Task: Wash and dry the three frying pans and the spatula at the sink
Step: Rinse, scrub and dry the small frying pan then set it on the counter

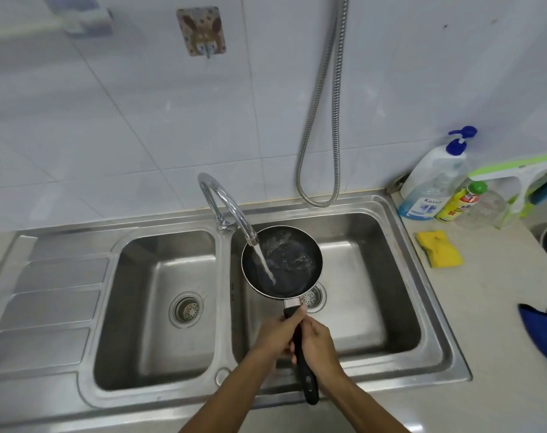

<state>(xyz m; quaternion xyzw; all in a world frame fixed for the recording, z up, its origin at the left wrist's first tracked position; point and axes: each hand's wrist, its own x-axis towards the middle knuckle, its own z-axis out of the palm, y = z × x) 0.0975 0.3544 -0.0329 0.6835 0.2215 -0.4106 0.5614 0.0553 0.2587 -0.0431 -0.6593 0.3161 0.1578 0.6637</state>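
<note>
A small black frying pan (pixel 292 260) hangs over the right basin of the steel sink (pixel 400 332), under the chrome faucet (pixel 226 203). Water streams from the spout onto the pan's inside, where bubbles show near the far rim. My left hand (pixel 278 334) grips the pan's black handle near the pan, thumb along the top. My right hand (pixel 317 342) grips the same handle just behind it. The handle's end sticks out toward me past the sink's front edge. No other pan or spatula is in view.
A yellow sponge (pixel 439 248) lies on the counter right of the sink. Behind it stand a pump soap bottle (pixel 434 179) and a yellow bottle (pixel 461 201). A blue cloth (pixel 544 335) lies at the right edge. A metal hose (pixel 323 120) hangs on the wall.
</note>
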